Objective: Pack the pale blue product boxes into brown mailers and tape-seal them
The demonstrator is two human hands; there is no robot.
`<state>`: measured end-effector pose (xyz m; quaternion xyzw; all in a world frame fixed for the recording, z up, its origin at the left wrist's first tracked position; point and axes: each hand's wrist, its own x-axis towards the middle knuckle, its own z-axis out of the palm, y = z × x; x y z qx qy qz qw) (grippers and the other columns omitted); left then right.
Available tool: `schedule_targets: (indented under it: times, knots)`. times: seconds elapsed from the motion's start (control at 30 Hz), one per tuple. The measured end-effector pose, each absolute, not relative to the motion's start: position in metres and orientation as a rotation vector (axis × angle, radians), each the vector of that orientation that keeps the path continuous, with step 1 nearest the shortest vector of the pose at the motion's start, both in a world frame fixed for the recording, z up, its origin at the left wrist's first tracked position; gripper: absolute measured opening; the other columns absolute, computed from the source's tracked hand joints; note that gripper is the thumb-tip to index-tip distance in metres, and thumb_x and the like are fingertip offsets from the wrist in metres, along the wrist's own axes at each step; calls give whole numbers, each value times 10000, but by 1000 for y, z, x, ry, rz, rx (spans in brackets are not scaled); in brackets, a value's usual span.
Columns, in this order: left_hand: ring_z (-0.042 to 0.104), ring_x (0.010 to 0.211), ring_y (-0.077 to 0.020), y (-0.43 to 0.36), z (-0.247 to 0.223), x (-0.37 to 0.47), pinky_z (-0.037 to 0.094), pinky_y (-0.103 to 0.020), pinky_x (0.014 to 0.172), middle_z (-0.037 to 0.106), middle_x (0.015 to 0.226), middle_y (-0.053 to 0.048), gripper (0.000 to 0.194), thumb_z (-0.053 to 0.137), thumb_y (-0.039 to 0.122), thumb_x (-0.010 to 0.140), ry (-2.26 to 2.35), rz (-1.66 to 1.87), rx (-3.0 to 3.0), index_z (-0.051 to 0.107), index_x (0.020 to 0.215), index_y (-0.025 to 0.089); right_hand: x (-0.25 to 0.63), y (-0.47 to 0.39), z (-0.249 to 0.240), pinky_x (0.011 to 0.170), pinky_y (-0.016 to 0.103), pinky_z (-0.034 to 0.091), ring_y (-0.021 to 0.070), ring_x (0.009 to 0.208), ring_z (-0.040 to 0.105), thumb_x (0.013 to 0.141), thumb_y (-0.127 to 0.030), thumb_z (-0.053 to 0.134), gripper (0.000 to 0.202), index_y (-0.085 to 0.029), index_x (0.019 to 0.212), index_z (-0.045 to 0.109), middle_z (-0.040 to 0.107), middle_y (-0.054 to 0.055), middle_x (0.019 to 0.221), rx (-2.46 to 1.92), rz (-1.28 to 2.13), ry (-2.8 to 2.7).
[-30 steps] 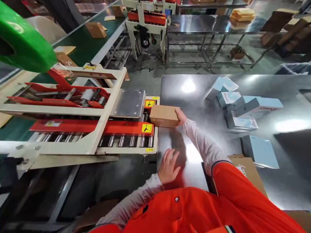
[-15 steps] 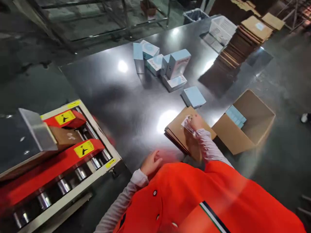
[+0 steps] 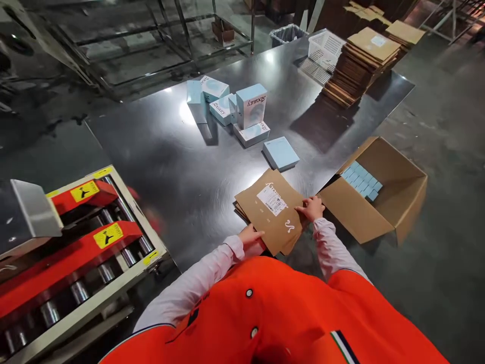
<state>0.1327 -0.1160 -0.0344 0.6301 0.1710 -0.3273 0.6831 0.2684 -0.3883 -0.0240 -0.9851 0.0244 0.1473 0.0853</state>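
Note:
Flat brown cardboard pieces (image 3: 261, 212) lie stacked at the near edge of the metal table; the top one bears a white printed label (image 3: 272, 200). My left hand (image 3: 250, 236) grips the stack's near left edge, its fingers on top. At the right edge my right hand (image 3: 311, 208) pinches the same top cardboard. A light blue box (image 3: 281, 152) lies flat just beyond the stack. Farther back, several blue and white boxes (image 3: 252, 106) stand and lie in a group.
An open carton (image 3: 407, 194) with small blue boxes inside stands at the right. At the left is a roller conveyor (image 3: 106, 273) with red guides. A white basket (image 3: 326, 49) and tall cardboard stack (image 3: 364, 65) occupy the table's far right.
My right hand has left the label and moved to the cardboard's right edge. My left hand has come onto the left edge. The top cardboard has turned, and the conveyor's brown box has moved left.

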Motion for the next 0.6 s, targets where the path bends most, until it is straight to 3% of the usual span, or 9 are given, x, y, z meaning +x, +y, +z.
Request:
schedule_targets:
  times: [0.1, 0.23, 0.33, 0.47, 0.53, 0.6]
  knots:
    - [682, 849, -230, -113, -33, 131, 534, -360, 783, 715, 882, -88, 603, 829, 442, 653, 430, -762, 1343, 624, 1143, 156, 263, -396, -1, 873, 442, 505, 301, 1015, 605, 707, -547, 781, 514, -153, 1024, 688, 666, 143, 1098, -2644, 501, 100]
    - [668, 862, -187, -110, -23, 136, 515, -293, 684, 663, 1185, -135, 781, 817, 533, 647, 367, -807, 1289, 546, 1298, 197, 269, -423, 62, 830, 377, 559, 257, 912, 680, 745, -526, 737, 501, -194, 1113, 670, 734, 89, 1021, -2143, 764, -109]
    - [657, 882, -167, -106, -16, 147, 518, -289, 709, 605, 1303, -139, 812, 842, 495, 625, 324, -820, 1308, 544, 1324, 210, 303, -455, 116, 796, 426, 559, 300, 892, 690, 797, -549, 643, 359, -244, 978, 701, 741, 86, 912, -2447, 455, -128]
    - [658, 837, -166, -92, -16, 162, 518, -321, 807, 697, 970, -67, 544, 801, 421, 695, 328, -694, 1441, 644, 1134, 140, 396, -476, 150, 788, 518, 507, 386, 939, 682, 895, -507, 502, 387, -236, 1103, 684, 714, 214, 962, -2983, -321, 243]
    - [664, 827, -171, -79, -18, 166, 524, -331, 841, 692, 857, -40, 380, 758, 360, 762, 360, -629, 1556, 659, 1052, 135, 453, -466, 144, 772, 499, 491, 370, 948, 686, 940, -461, 447, 421, -219, 1211, 659, 701, 250, 998, -3070, -399, 357]
    - [670, 873, -177, -62, -18, 167, 533, -332, 865, 701, 891, -47, 261, 704, 316, 840, 382, -550, 1694, 663, 1039, 152, 509, -442, 129, 714, 450, 478, 326, 871, 692, 970, -418, 409, 429, -176, 1214, 666, 697, 261, 953, -3090, -356, 302]
